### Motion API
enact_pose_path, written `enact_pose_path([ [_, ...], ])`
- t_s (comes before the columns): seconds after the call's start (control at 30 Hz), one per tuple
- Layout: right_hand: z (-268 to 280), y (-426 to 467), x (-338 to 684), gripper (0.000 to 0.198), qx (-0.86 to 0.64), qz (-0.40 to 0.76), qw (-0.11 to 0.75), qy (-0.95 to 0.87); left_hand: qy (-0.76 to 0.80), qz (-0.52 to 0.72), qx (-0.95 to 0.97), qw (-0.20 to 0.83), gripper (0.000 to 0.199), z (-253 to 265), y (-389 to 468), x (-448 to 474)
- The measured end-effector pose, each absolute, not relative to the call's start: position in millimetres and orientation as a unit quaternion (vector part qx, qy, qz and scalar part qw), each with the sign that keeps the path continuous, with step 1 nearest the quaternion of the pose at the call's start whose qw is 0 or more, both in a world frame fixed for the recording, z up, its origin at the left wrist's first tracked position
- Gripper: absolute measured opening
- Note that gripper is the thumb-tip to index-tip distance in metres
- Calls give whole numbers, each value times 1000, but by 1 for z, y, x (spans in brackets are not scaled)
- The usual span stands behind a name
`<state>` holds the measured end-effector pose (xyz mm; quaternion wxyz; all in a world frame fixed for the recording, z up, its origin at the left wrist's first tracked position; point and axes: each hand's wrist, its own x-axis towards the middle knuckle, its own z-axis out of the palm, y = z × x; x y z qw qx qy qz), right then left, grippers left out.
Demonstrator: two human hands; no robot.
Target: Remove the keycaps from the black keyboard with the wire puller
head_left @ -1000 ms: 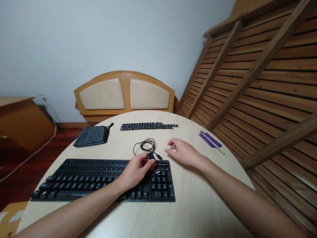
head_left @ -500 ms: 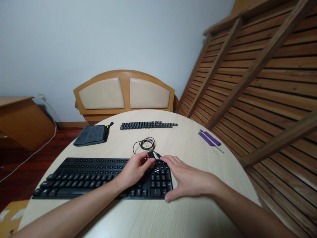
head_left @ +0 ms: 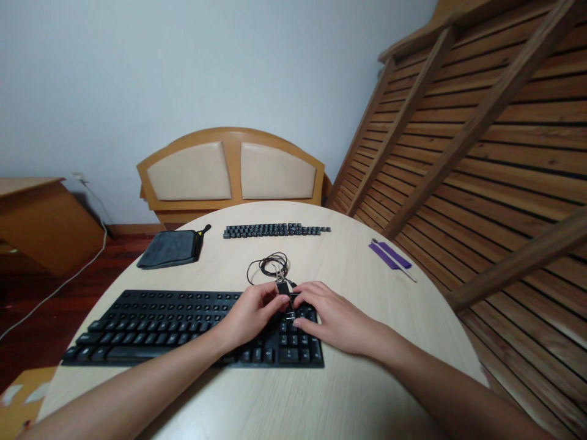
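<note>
My left hand [head_left: 257,307] is closed on the black handle of a wire keycap puller [head_left: 283,288]. Thin wires stick out at both ends of it, and the lower ones reach down to the keys near the number pad. Beside that lower end is my right hand [head_left: 328,315], its curved thumb and fingertips apart; contact with the wires cannot be made out. Under both hands lies a black keyboard [head_left: 156,330]. Its upper rows show bare switches, while caps cover the lower rows and number pad. My left hand partly hides the middle keys.
Loose black keycaps [head_left: 263,230] stand in rows at the table's far side. A coiled cable [head_left: 274,264] lies behind the keyboard, a grey folded cloth [head_left: 170,248] at the left. Purple strips [head_left: 389,255] and a thin metal tool lie right. Wooden slats [head_left: 504,153] rise beyond.
My right hand has drawn its thumb and fingers inward from the keyboard's right edge to the puller's lower end. The puller has tilted slightly in my left hand.
</note>
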<state>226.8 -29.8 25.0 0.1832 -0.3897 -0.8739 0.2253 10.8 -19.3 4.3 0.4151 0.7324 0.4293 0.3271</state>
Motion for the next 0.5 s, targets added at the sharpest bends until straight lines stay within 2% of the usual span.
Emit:
enact_pose_path([
  [0.2,25,-29,226,16,-387,226,188,-874,430,317,742,406,28,6,-21,11],
  [0.5,26,-29,224,17,-385,233,192,-872,413,283,818,283,26,10,-29,12],
])
